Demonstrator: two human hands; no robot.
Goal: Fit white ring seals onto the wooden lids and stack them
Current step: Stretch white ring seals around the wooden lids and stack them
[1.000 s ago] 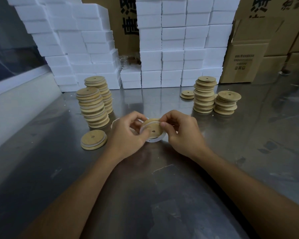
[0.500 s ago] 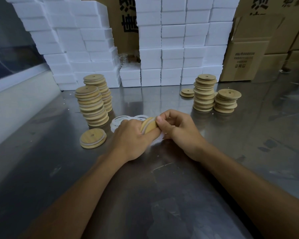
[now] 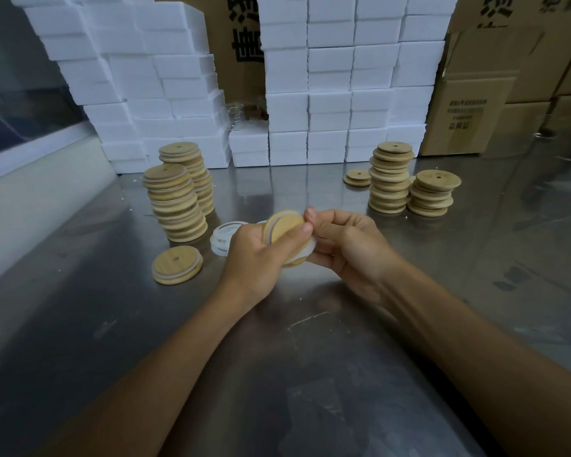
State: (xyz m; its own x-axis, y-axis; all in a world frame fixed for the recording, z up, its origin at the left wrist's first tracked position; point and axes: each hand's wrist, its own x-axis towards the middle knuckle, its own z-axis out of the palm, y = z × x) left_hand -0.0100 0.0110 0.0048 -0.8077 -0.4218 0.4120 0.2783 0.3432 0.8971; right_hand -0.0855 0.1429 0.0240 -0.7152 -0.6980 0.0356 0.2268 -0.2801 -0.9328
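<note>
A round, smooth wooden lid [image 3: 285,225] with a soft white ring seal [image 3: 305,250] stands tilted above the steel counter [image 3: 310,357]; left hand [image 3: 257,255] fingers curl round it, right hand [image 3: 350,245] fingers pinch its far edge.

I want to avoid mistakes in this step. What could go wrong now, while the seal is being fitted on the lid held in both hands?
1. The white ring seal looks only partly seated on the wooden lid; it may pop off if the left hand or right hand loosens its grip.
2. The tall left stacks lean unevenly; adding this lid could topple them.
3. The spare rings lie beside the left hand and may be pushed away.
</note>
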